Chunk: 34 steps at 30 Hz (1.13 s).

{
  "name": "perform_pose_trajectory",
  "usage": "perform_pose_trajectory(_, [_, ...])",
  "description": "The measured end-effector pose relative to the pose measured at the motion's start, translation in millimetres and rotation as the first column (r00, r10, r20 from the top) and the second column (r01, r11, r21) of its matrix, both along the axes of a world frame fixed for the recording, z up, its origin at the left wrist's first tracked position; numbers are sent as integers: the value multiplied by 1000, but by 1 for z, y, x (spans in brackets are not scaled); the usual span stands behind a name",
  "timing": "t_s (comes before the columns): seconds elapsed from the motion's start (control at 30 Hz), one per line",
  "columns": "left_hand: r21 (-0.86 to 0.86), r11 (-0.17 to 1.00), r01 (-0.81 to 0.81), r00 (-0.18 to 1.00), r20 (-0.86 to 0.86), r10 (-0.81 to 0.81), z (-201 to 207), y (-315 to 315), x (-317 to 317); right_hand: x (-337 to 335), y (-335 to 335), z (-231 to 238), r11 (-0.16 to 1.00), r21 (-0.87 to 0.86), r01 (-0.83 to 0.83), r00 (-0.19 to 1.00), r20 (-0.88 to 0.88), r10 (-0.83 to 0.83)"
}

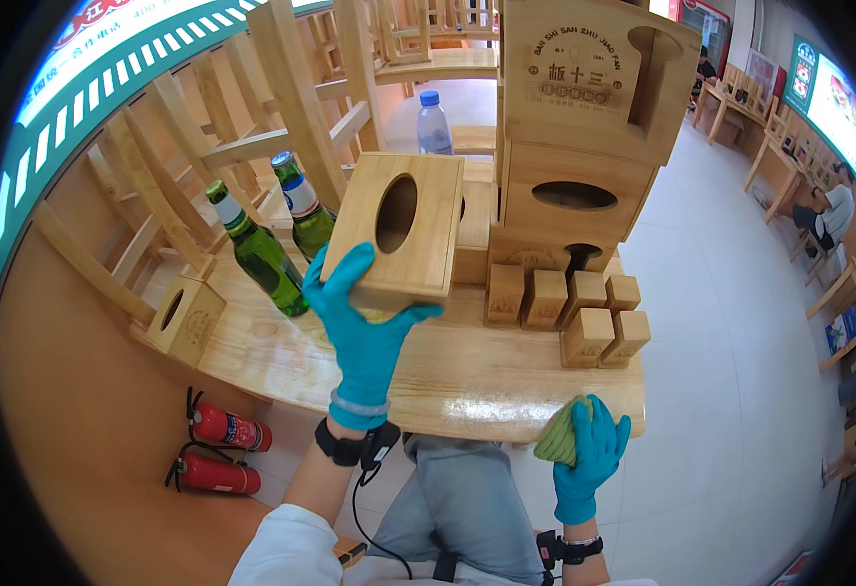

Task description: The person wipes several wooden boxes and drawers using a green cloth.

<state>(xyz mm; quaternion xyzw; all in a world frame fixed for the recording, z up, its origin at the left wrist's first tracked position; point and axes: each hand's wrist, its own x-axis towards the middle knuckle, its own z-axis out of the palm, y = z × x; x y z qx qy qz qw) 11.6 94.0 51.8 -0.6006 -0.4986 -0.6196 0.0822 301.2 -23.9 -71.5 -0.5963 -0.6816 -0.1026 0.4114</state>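
A wooden tissue box (433,215) with an oval opening is tilted above the table (291,361). My left hand (359,337), in a teal glove, grips its near lower side between thumb and spread fingers. At the table's front right edge, my right hand (596,454), also gloved, is closed round a folded green cloth (557,437). Just left of the held box stand two green glass bottles, one (264,262) nearer and another (311,220) behind it. Several small wooden blocks (589,334) are grouped on the table's right side.
Behind the blocks rises a tall stack of wooden boxes (584,156). A blue-capped plastic bottle (434,127) stands behind the held box. Another tissue box (193,317) sits at the left end, near upturned chairs (242,151). Fire extinguishers (228,430) are on the floor; a person (831,213) sits far right.
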Motion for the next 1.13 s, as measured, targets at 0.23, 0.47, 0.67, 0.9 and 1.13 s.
perform_pose_trajectory(0.23, [24, 1000, 5, 999, 45, -6, -3, 81, 8, 0, 0, -1, 1000, 14, 3, 1000, 13, -3])
perform_pose_trajectory(0.47, [-57, 994, 94, 993, 81, -89, -7, 124, 19, 2, 0, -4, 999, 38, -2, 1000, 26, 1])
perform_pose_trajectory(0.67, [-15, 999, 29, 989, -147, -31, -1, 118, 3, 0, 1, -3, 999, 36, -37, 999, -19, 37])
perform_pose_trajectory(0.9, [-146, 989, 14, 745, -658, -107, 53, 1, -2, -5, 0, 3, 999, 28, -40, 999, -34, 41])
perform_pose_trajectory(1.13, [-817, 561, 131, 484, -441, -756, 114, -80, 46, 9, 6, -16, 1000, 10, -19, 1000, 17, 18])
